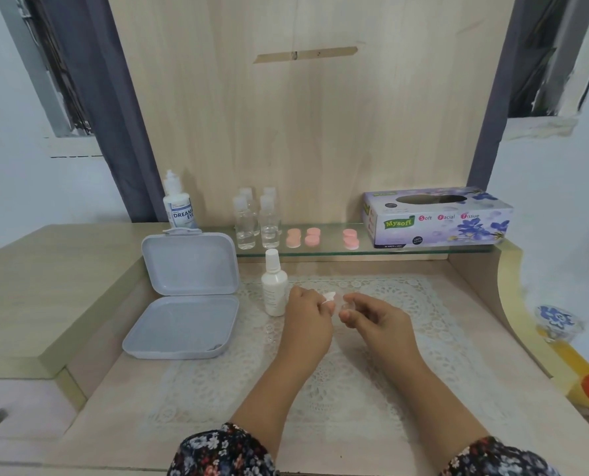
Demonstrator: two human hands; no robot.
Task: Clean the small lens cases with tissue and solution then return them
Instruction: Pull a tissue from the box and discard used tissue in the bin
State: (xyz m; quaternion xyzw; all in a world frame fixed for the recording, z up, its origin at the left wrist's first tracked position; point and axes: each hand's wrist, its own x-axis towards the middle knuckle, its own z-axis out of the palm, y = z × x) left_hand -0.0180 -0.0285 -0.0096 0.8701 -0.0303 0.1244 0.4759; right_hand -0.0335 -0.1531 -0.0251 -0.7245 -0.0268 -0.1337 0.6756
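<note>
Over the lace mat (406,304), my left hand (308,316) pinches a small piece of white tissue (329,297). Close beside it, my right hand (375,317) holds a small clear lens case (348,306) between thumb and fingers. The case is mostly hidden by my fingers. A white solution bottle (274,285) stands upright just left of my left hand. Three pink lens cases (293,238) (312,236) (350,238) lie on the glass shelf (327,251) at the back.
An open grey plastic box (183,297) lies at the left. On the shelf stand several small clear bottles (257,218), a Dream Eye solution bottle (179,204) and a purple tissue box (437,218). A raised ledge runs along the left.
</note>
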